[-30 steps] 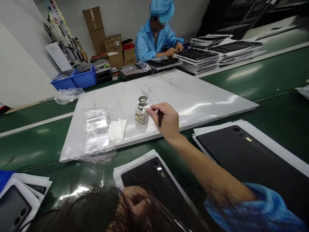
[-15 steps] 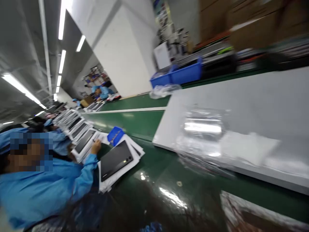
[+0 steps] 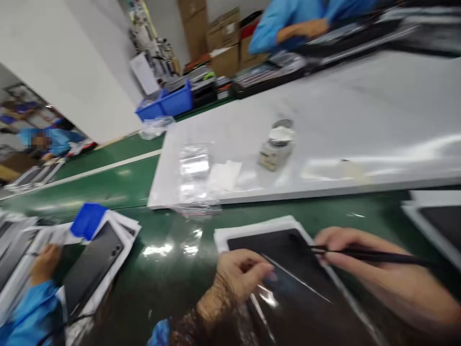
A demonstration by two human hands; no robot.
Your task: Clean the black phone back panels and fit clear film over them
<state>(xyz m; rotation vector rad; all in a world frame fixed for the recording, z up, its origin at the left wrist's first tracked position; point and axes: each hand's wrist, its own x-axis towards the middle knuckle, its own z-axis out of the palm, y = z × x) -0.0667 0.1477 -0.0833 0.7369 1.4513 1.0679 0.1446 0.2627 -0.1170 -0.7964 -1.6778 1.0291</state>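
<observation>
A dark tablet-like panel with a camera patch at its top corner lies on white sheets in front of me. My left hand is over its left side, thumb and forefinger pinched at what looks like a clear film. The film's bright edges run down across the panel, blurred by motion. My right hand grips slim black tweezers, their tip at the panel's upper right edge. A lace-like sleeve covers my left wrist.
A grey-white board spans the green bench, bearing a small bottle, clear bags and white wipes. A co-worker's hand and another panel are left. Blue bins and another person's arms are behind.
The view has swung right and down. Both my hands, the panel in front of me and the bottle have come into sight; the co-worker has shifted to the left edge.
</observation>
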